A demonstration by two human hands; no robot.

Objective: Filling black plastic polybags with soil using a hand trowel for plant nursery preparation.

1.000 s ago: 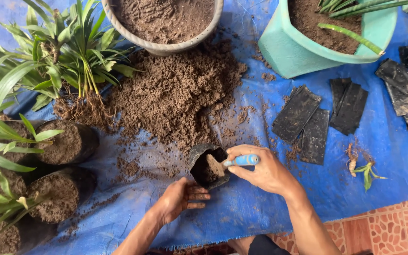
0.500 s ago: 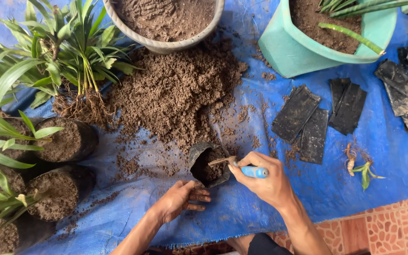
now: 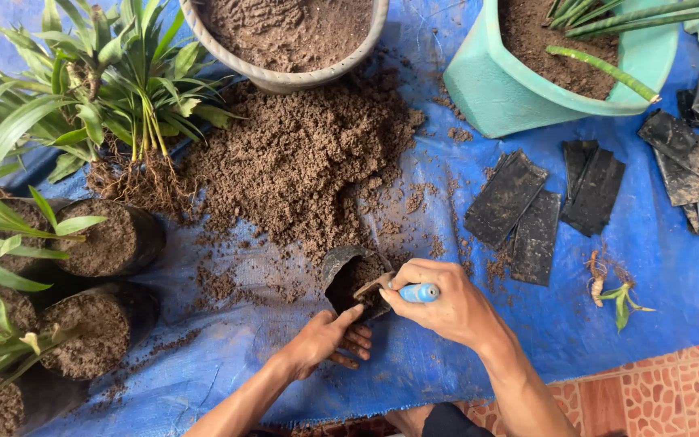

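Blue tarp [image 3: 608,267] on tiled floor | right hand [image 3: 446,303] clenching blue-handled trowel [image 3: 410,291], tipping into black grow bag [image 3: 349,279] | left hand [image 3: 325,340] steadying bag base, fingers loose | soil pile [image 3: 301,154] beyond | risk: limp bag folding, soil spilling.

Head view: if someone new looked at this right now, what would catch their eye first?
Probably the big heap of loose soil in the middle of the blue tarp. Just below it, the right hand holds a blue-handled trowel at the mouth of a small black grow bag, which the left hand steadies. Leafy green plants crowd the left side.
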